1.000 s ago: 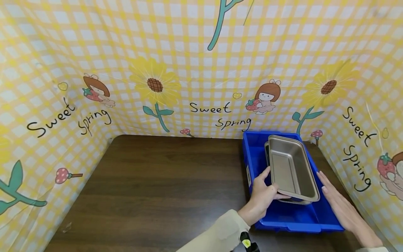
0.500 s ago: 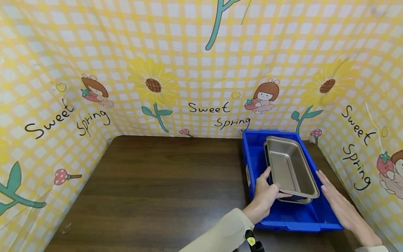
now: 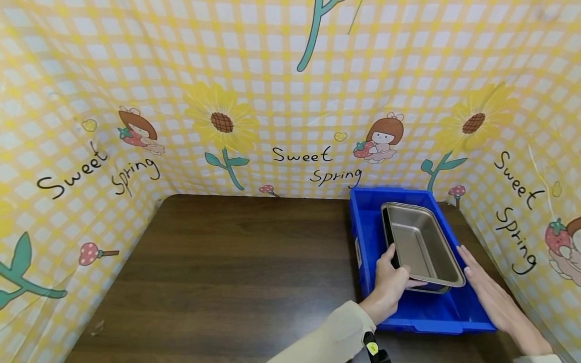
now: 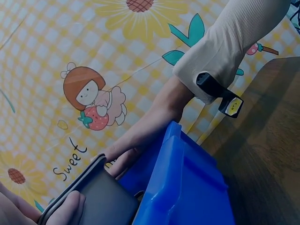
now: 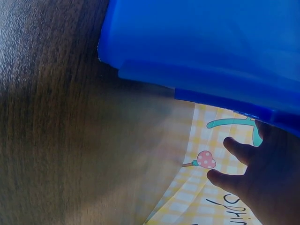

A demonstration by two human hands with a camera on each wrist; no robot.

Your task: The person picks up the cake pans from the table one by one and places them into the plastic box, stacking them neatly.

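A metallic beige loaf pan [image 3: 414,246] sits inside a blue plastic bin [image 3: 431,326], slightly tilted. Beneath it, the rim of a second pan [image 3: 434,291] shows at the near end; the rest is hidden. My left hand [image 3: 389,286] grips the upper pan at its near left corner, its thumb lying on the pan in the left wrist view. Along the bin's right side, my right hand [image 3: 492,297] rests with straight fingers against the wall. The right wrist view shows the fingers [image 5: 234,180] dark beside the bin's outer wall.
The dark wooden table [image 3: 245,267] stretches to the left of the bin. A yellow checked cloth [image 3: 290,101] with printed flowers hangs around the back and both sides, close to the bin's far edge. A black strap [image 3: 375,348] circles my left wrist.
The upper pan has moved slightly toward me and lower, covering more of the pan beneath. My left hand has moved a little right with it; the right hand has stayed in place.
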